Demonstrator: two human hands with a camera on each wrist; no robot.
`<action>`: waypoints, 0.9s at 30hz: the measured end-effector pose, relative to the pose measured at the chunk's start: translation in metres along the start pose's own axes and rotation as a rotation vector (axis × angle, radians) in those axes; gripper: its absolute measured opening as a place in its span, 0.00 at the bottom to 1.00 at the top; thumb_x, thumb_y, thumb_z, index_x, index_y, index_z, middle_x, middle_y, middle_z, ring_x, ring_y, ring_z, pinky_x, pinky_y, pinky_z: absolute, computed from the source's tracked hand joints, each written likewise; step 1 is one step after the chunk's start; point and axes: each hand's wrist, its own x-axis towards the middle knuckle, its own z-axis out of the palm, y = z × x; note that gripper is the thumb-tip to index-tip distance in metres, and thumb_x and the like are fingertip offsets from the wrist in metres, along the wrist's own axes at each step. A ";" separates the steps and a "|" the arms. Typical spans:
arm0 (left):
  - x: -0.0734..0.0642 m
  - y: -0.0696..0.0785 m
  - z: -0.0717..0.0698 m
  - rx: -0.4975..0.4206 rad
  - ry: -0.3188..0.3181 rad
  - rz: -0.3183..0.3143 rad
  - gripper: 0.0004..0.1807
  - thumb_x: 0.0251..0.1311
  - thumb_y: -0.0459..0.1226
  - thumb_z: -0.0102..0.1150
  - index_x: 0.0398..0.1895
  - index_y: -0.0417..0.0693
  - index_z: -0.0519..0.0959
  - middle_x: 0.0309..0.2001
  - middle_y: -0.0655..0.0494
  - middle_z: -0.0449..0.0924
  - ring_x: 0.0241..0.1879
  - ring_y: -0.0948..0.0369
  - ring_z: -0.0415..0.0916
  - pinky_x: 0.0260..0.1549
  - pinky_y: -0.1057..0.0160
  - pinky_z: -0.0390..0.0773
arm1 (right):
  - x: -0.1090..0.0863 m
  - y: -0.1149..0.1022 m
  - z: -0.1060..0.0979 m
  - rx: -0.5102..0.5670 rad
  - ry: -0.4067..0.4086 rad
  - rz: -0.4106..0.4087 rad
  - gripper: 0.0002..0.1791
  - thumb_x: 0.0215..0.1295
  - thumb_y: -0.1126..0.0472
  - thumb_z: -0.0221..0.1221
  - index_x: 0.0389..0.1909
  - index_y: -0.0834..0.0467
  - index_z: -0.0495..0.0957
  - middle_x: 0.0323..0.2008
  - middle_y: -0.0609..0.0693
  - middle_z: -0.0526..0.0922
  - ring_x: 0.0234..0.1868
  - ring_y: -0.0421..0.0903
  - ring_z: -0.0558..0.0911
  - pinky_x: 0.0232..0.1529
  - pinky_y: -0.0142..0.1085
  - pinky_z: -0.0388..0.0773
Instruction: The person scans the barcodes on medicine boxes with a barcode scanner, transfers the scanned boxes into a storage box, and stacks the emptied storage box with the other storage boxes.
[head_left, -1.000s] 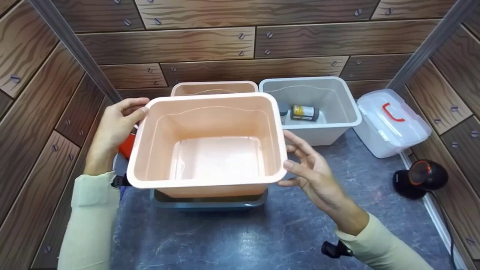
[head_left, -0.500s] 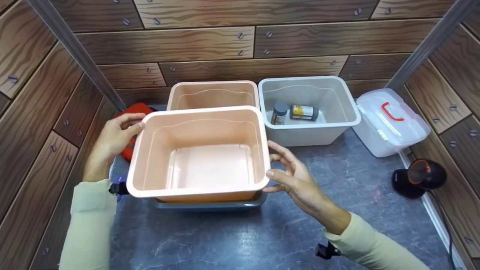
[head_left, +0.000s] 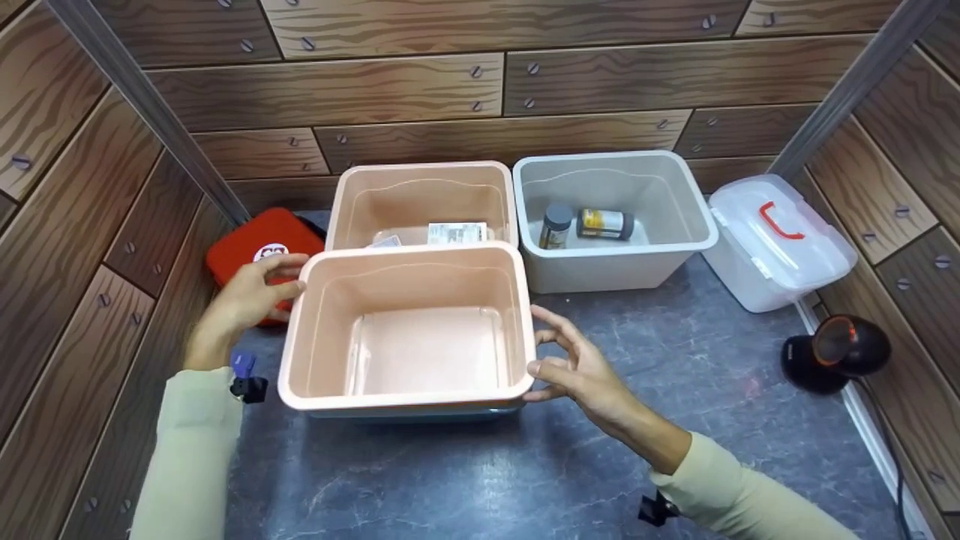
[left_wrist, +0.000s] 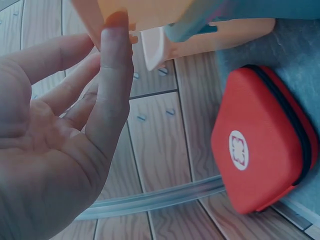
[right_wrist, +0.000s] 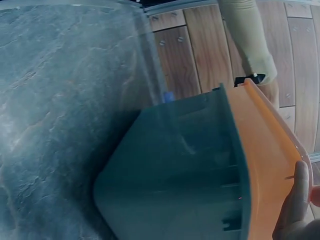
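Note:
A peach plastic bin (head_left: 420, 281) is held between both hands, partly nested inside a teal bin (right_wrist: 175, 170). The right wrist view shows its upper part standing above the teal rim. My left hand (head_left: 251, 296) pinches the peach bin's left rim near the far corner; the left wrist view has the digits at that edge. On the opposite side, my right hand (head_left: 581, 371) grips the right rim, thumb on top and fingers against the outside. From the head, only a strip of the teal bin's front edge is visible.
Behind stands another peach bin (head_left: 341, 206) with white printed packs. Beside it, a grey bin (head_left: 600, 271) contains two dark-capped bottles. A red zip case (left_wrist: 255, 142) lies left; a clear lidded box (head_left: 780, 247) and black scanner-like device (head_left: 836, 352) stand right.
Both hands have lowered the peach bin toward the viewer and into the teal bin. The rear peach bin's contents, the upright bottle and more of the red case have come into view.

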 end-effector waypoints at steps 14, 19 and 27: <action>0.013 -0.017 0.008 0.028 -0.003 -0.030 0.33 0.80 0.33 0.57 0.83 0.35 0.63 0.74 0.27 0.72 0.50 0.55 0.86 0.39 0.60 0.91 | 0.003 0.023 -0.002 -0.029 0.020 0.018 0.49 0.73 0.70 0.65 0.88 0.57 0.50 0.58 0.57 0.70 0.43 0.48 0.89 0.43 0.50 0.92; 0.013 -0.019 0.009 0.009 -0.004 -0.051 0.33 0.80 0.33 0.58 0.83 0.36 0.63 0.73 0.28 0.73 0.46 0.57 0.86 0.37 0.61 0.91 | 0.002 0.024 -0.001 -0.079 0.025 0.020 0.48 0.74 0.68 0.65 0.88 0.56 0.52 0.58 0.57 0.68 0.38 0.44 0.87 0.41 0.50 0.92; 0.012 -0.011 0.007 0.136 0.008 -0.048 0.32 0.78 0.35 0.61 0.81 0.36 0.66 0.73 0.29 0.73 0.50 0.50 0.86 0.47 0.55 0.91 | 0.005 0.022 -0.006 -0.183 0.029 0.011 0.46 0.72 0.65 0.67 0.87 0.56 0.55 0.63 0.62 0.67 0.39 0.44 0.86 0.41 0.55 0.92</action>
